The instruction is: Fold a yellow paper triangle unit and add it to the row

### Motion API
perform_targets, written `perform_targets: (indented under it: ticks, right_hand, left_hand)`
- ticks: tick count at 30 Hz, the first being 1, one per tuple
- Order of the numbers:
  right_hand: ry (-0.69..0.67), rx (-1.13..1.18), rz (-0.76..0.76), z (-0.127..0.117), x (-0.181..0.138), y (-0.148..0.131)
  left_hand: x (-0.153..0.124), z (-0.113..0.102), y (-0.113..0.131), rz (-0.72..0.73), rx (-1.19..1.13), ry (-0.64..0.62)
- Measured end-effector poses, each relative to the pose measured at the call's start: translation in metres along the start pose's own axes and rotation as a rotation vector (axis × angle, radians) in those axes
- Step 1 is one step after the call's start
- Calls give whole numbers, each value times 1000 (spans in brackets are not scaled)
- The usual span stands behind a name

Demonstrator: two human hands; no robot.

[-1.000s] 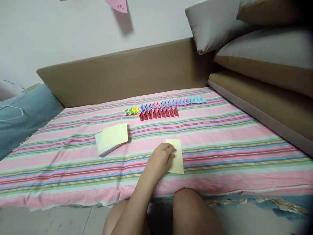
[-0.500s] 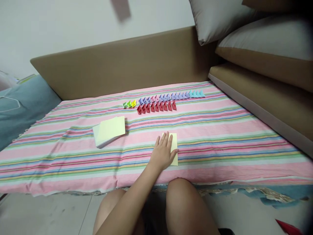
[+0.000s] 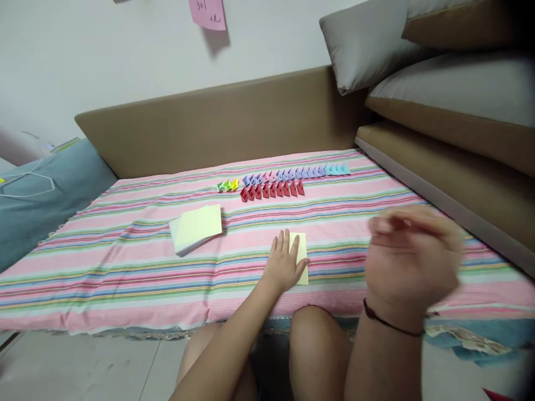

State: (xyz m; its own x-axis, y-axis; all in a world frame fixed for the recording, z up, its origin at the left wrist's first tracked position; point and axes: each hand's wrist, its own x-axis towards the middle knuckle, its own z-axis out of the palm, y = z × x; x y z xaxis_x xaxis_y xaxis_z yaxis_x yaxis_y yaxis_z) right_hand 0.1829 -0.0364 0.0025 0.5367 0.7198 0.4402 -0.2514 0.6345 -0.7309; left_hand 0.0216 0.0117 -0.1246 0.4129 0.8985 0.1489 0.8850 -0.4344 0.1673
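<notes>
Left hand [image 3: 286, 263] lies open, palm flat on the yellow sheet [image 3: 303, 248] near the striped cloth's [image 3: 125, 267] front edge; right hand [image 3: 412, 259] hovers blurred, grip unreadable; firm, even palm pressure should stop the sheet sliding.

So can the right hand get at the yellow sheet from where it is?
Probably yes: the right hand hangs right of the yellow sheet, only striped cloth between; the left hand covers its left part.

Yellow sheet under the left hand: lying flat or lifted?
Flat. The yellow sheet lies on the striped cloth, with the left hand spread open on top; no edge looks raised. Folded or single, cannot tell.
</notes>
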Motion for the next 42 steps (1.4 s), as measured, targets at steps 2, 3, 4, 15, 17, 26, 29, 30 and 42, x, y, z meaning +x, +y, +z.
perform_targets:
  ticks: [2,3,4,15,17,26,29,30,42]
  right_hand:
    - [-41,78,-24,11,3,15]
    - [-92,65,30,15,4,23]
    - [-102,31,79,18,5,30]
    - [-152,-184,155,9,5,52]
    - [-264,-292,118,9,5,54]
    - [-849,-862,-139,18,0,72]
    - [-853,-888,-137,22,-3,72]
    - [-853,-893,-140,23,-4,71]
    - [-597,-932,-208,-13,16,52]
  left_hand:
    - [3,-5,-3,-27,-108,-8]
    - [5,-8,-5,-53,-187,-1]
    - [6,-12,-7,-88,-267,16]
    - [-12,-31,4,-506,-460,185]
    - [-10,-34,6,-463,-533,196]
    - [-16,-73,-4,-227,-635,425]
    - [-20,-81,-9,-203,-594,462]
    - [-20,-83,-9,-200,-576,470]
    - [-31,-105,-23,-182,-377,599]
